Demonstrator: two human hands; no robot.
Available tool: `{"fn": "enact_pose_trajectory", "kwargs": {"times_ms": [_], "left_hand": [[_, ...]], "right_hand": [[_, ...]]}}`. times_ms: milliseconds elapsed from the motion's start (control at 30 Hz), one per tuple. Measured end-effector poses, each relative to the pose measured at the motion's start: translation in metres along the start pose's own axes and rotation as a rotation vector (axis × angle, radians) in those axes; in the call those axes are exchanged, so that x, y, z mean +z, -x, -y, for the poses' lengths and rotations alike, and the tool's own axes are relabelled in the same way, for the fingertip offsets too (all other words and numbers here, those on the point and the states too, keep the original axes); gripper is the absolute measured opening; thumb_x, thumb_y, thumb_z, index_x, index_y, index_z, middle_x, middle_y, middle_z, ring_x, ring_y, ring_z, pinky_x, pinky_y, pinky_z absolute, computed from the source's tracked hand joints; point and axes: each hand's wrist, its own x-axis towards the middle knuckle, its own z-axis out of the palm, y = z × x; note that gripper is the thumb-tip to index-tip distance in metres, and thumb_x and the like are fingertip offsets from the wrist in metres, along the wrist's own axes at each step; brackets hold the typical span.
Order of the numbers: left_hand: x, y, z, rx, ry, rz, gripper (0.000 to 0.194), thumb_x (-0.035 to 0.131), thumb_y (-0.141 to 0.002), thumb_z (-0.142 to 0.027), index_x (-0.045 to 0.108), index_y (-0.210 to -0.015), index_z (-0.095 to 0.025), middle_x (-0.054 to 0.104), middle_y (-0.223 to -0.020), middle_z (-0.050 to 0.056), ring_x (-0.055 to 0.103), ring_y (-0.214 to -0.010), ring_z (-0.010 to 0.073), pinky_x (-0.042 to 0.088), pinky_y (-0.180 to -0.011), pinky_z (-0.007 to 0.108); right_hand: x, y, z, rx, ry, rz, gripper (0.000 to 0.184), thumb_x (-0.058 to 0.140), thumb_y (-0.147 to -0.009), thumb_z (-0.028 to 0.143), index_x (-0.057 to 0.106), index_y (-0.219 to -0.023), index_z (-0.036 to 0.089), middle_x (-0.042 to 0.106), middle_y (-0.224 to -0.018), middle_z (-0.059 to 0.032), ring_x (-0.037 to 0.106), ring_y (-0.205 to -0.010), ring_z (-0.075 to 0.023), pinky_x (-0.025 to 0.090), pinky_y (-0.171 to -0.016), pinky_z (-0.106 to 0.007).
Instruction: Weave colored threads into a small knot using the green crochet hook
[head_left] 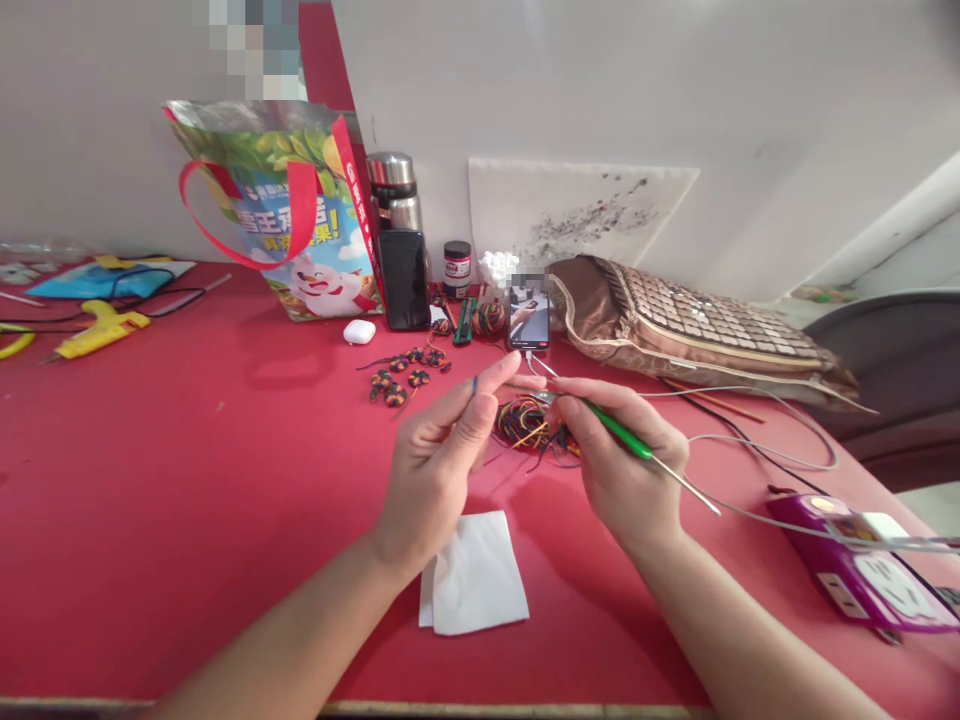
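Note:
My right hand (626, 455) grips a crochet hook (619, 428) by its green handle. The bare metal end sticks out past my palm to the lower right; the tip between my hands is too small to make out. A dark yarn strand (475, 384) crosses the index finger of my left hand (442, 460), whose thumb is bent in towards the stretched forefinger. Just beyond my fingers lies a loose bundle of multicoloured yarn (517, 425), partly hidden by my right hand. Several small crocheted pieces (395, 394) in dark, orange and green yarn rest farther left.
Behind stand a phone (529, 315) with a lit screen, a dark phone (405, 280), a jar (457, 268), a steel flask (393, 180) and a shopping bag (300, 220). A white tissue (480, 575) lies in front. A purple power strip (847, 560), cables and a cushion (690, 320) occupy the right; a yellow glue gun (101, 328) lies left.

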Motion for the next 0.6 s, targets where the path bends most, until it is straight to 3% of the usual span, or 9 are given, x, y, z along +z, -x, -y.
{"fn": "enact_pose_trajectory", "kwargs": {"times_ms": [100,233,333,433,533,600], "left_hand": [[-0.001,-0.008,-0.006,0.095,0.102,-0.018,0.026,0.081,-0.095,-0.05,0.088,-0.115,-0.035,0.084,-0.104,0.006,0.019,-0.049,0.0041,0.021,-0.042,0.025],[-0.014,-0.021,-0.013,0.077,0.106,-0.042,0.027,0.085,-0.089,-0.052,0.09,-0.102,-0.029,0.082,-0.086,0.004,0.015,-0.046,0.0032,0.017,-0.042,0.025],[-0.03,-0.033,-0.011,0.061,-0.154,-0.033,0.032,0.088,-0.085,-0.053,0.09,-0.091,-0.022,0.082,-0.087,0.009,0.032,-0.05,0.0059,0.031,-0.048,0.026],[-0.039,-0.045,-0.009,0.038,-0.302,-0.158,0.06,0.079,-0.086,-0.068,0.075,-0.053,-0.018,0.083,-0.097,0.016,0.067,-0.081,0.0188,0.051,-0.068,0.029],[-0.038,-0.05,-0.015,0.111,-0.361,-0.409,0.052,0.087,-0.077,-0.065,0.074,-0.056,-0.019,0.083,-0.096,0.014,0.068,-0.088,0.0212,0.048,-0.065,0.027],[-0.032,-0.048,-0.023,0.122,-0.371,-0.395,0.041,0.092,-0.073,-0.058,0.08,-0.069,-0.019,0.082,-0.097,0.012,0.065,-0.083,0.0194,0.045,-0.059,0.024]], "right_hand": [[-0.004,-0.007,-0.005,0.065,-0.085,-0.054,0.008,0.084,-0.092,0.024,0.088,-0.098,0.027,0.077,-0.076,-0.0007,0.067,-0.065,-0.0137,0.054,-0.054,-0.025],[-0.008,-0.009,-0.007,0.066,-0.09,-0.025,0.009,0.086,-0.09,0.027,0.087,-0.099,0.026,0.077,-0.078,-0.0017,0.067,-0.067,-0.0152,0.054,-0.057,-0.027],[-0.011,-0.007,-0.005,0.041,-0.07,0.006,0.01,0.085,-0.092,0.03,0.087,-0.101,0.026,0.078,-0.08,-0.0028,0.068,-0.068,-0.016,0.054,-0.058,-0.028],[-0.012,-0.007,-0.002,-0.004,-0.065,-0.001,0.01,0.084,-0.094,0.028,0.088,-0.103,0.027,0.078,-0.079,-0.0022,0.068,-0.068,-0.0154,0.052,-0.056,-0.027],[-0.011,-0.007,0.001,-0.051,-0.048,0.022,0.013,0.083,-0.093,0.021,0.089,-0.101,0.029,0.079,-0.079,-0.0009,0.067,-0.066,-0.0137,0.052,-0.056,-0.025],[-0.009,-0.007,0.004,-0.058,-0.039,0.047,0.016,0.082,-0.092,0.018,0.089,-0.1,0.03,0.079,-0.078,-0.0003,0.067,-0.065,-0.0132,0.052,-0.056,-0.024]]}}
